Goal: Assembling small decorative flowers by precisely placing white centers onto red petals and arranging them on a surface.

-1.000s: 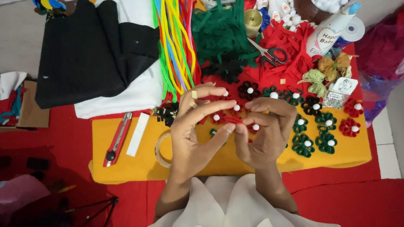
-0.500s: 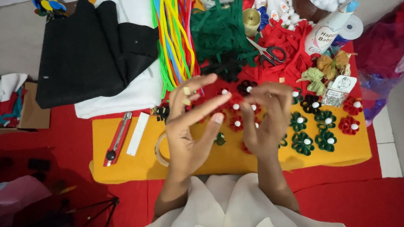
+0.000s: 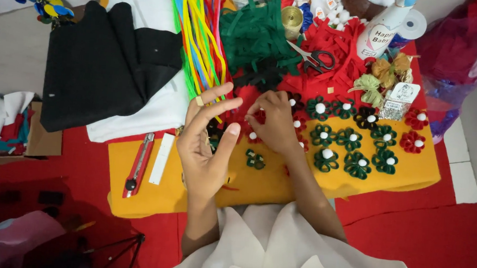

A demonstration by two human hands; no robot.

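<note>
Head view looks straight down on a yellow felt sheet (image 3: 152, 197) that serves as the work surface, and everything else is placed from it. No box or bowl holds the finished pieces; they lie loose on the sheet. At its right end I count eight green pipe-cleaner flowers (image 3: 358, 164) with white pompom centres, two red flowers (image 3: 412, 142) and one dark flower (image 3: 365, 117); more lie half hidden under the hands, so the full count cannot be told. One small green flower without a pompom (image 3: 255, 160) lies near the sheet's middle. On the sheet's left end lie one red utility knife (image 3: 137, 165) and one white strip (image 3: 161, 158), side by side. Beyond the sheet's far edge are one pair of scissors (image 3: 312, 58) on red scraps, a bundle of coloured pipe cleaners (image 3: 198, 32), a heap of green strips (image 3: 258, 33) and one black folded cloth (image 3: 102, 65).

The left hand (image 3: 204, 148) hovers over the sheet's middle, palm up, fingers spread wide and holding nothing, a ring on one finger. The right hand (image 3: 275, 122) is just beside it, fingers curled and pinched down on a red flower with a white centre (image 3: 257, 118) at the sheet's far edge.
</note>
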